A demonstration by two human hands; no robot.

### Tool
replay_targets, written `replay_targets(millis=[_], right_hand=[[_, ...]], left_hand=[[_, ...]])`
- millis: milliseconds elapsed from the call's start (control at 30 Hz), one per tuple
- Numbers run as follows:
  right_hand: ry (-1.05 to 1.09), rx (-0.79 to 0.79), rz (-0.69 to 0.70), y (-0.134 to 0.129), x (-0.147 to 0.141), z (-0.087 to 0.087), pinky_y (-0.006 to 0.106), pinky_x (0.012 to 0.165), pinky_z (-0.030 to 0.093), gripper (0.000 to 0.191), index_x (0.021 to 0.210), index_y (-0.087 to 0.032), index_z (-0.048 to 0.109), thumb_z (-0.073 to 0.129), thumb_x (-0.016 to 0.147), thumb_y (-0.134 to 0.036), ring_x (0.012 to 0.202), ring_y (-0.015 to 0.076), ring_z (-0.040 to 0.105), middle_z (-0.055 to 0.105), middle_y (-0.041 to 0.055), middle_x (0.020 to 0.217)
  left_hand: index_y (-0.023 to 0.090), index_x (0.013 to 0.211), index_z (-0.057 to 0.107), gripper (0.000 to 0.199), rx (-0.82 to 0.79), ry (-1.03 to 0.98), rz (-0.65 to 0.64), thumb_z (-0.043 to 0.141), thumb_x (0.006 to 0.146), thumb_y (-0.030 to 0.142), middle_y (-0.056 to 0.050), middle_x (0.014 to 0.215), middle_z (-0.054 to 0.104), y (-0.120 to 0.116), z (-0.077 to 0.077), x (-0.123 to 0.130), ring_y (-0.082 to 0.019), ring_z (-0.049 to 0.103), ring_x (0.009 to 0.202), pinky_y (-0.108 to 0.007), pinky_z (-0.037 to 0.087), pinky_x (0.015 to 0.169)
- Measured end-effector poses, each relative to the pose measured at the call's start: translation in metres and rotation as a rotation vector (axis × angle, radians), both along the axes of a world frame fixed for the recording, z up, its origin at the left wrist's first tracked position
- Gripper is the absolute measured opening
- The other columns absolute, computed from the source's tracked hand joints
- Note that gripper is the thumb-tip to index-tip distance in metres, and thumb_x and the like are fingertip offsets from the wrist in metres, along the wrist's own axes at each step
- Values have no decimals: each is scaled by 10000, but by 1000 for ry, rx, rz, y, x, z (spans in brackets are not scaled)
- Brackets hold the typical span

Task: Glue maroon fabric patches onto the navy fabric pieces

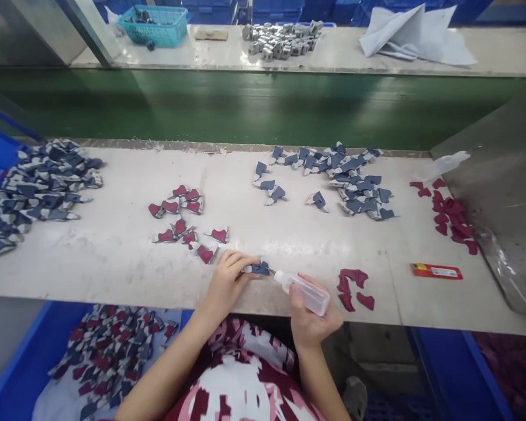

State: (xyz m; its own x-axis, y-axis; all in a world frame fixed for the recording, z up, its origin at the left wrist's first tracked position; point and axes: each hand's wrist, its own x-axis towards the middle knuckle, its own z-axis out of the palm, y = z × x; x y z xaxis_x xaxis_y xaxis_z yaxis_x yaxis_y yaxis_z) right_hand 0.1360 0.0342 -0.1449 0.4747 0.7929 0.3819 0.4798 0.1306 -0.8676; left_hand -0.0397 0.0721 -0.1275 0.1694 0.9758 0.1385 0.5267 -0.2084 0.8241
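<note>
My left hand (228,275) pinches a small blue-and-grey moulded part (259,268) just above the worktable (298,234). In my right hand (315,316) is a clear squeeze bottle (305,292), tilted so that its thin nozzle meets the blue part. To the left of my left hand lie several grey parts with dark red inserts (205,253). Loose dark red pieces (353,286) rest right of the bottle. Farther back is a cluster of blue-and-grey parts (359,181). My fingers partly cover the held part.
A big heap of blue-grey parts (44,181) fills the left end, beside a blue bin. More red pieces (453,216), a second clear bottle (445,165) and a red-yellow packet (437,271) lie at right. A blue crate (30,356) of finished-looking parts stands below left. Behind runs a green belt (245,108).
</note>
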Motion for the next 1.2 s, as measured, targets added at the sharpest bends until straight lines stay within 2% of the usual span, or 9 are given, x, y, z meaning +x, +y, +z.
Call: replay_targets(millis=[567,767,967,1200], right_hand=[[3,-11,11,-2,1,-1,307,563,604,216,891,-143,752,774,814,-343,628,230,741,778,90,784],[24,-1,-42,-2,-2,-2,300,552,588,207,900,-142,743,762,830,-335,613,220,730,764,83,770],[-40,74,-113,-5,-2,-7,305,585,574,166,871,-159,732,773,816,-310,611,201,706,741,68,758],[-67,131,-95,-6,-1,-4,311,542,562,130,852,-170,689,736,820,-287,589,195,678,703,48,728]], left_hand=[[202,1028,711,138,92,16,-11,650,923,136,-57,962,735,0,1,2,-234,615,933,-376,537,825],[185,1016,709,115,105,19,-13,667,918,143,-59,951,734,0,2,2,-232,614,931,-370,535,825],[188,1000,708,105,114,20,-8,658,921,141,-56,936,731,0,0,3,-228,612,923,-367,537,812],[189,993,707,107,116,23,-7,658,917,131,-51,928,732,0,0,4,-226,618,918,-368,540,806]])
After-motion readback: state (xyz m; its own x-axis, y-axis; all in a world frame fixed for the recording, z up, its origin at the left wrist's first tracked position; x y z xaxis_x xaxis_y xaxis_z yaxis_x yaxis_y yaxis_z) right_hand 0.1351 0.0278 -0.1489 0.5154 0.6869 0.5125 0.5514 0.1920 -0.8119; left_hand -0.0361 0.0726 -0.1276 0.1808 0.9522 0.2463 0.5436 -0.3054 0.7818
